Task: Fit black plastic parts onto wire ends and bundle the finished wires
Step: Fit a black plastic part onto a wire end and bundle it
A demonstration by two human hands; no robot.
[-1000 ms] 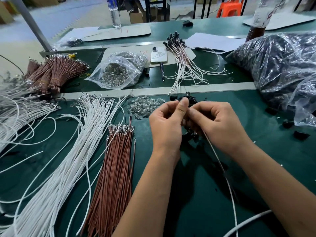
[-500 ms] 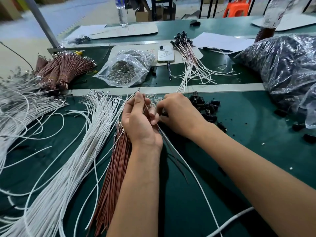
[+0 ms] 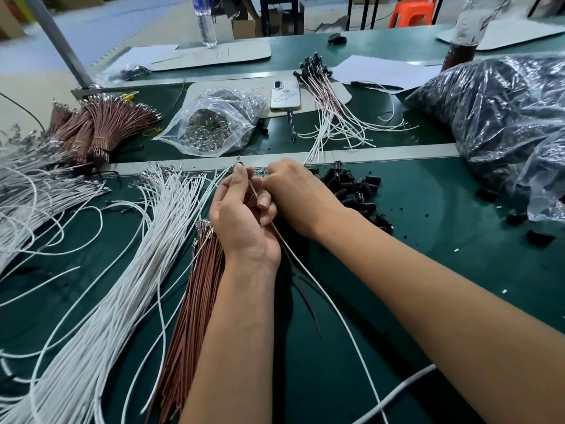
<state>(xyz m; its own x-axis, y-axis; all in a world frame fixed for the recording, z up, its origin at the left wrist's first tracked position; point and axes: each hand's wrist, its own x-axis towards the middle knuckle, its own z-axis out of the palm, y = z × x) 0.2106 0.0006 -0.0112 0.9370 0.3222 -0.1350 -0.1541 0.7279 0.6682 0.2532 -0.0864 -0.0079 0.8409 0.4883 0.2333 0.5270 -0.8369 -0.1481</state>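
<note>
Head view: left hand (image 3: 241, 218) pinches thin, limp wires (image 3: 308, 270) near their tips. Right hand (image 3: 298, 194), at its 3 o'clock, curls over small metal clips (image 3: 260, 170); its grip is hidden. Wires look light and floppy, best held close to the ends.

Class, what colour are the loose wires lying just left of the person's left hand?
Reddish brown wires, clearest in the head view.

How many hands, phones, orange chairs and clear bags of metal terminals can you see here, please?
Hands: 2, the left hand and the right hand
Phone: 1
Orange chair: 1
Clear bag of metal terminals: 1
Total: 5
</note>
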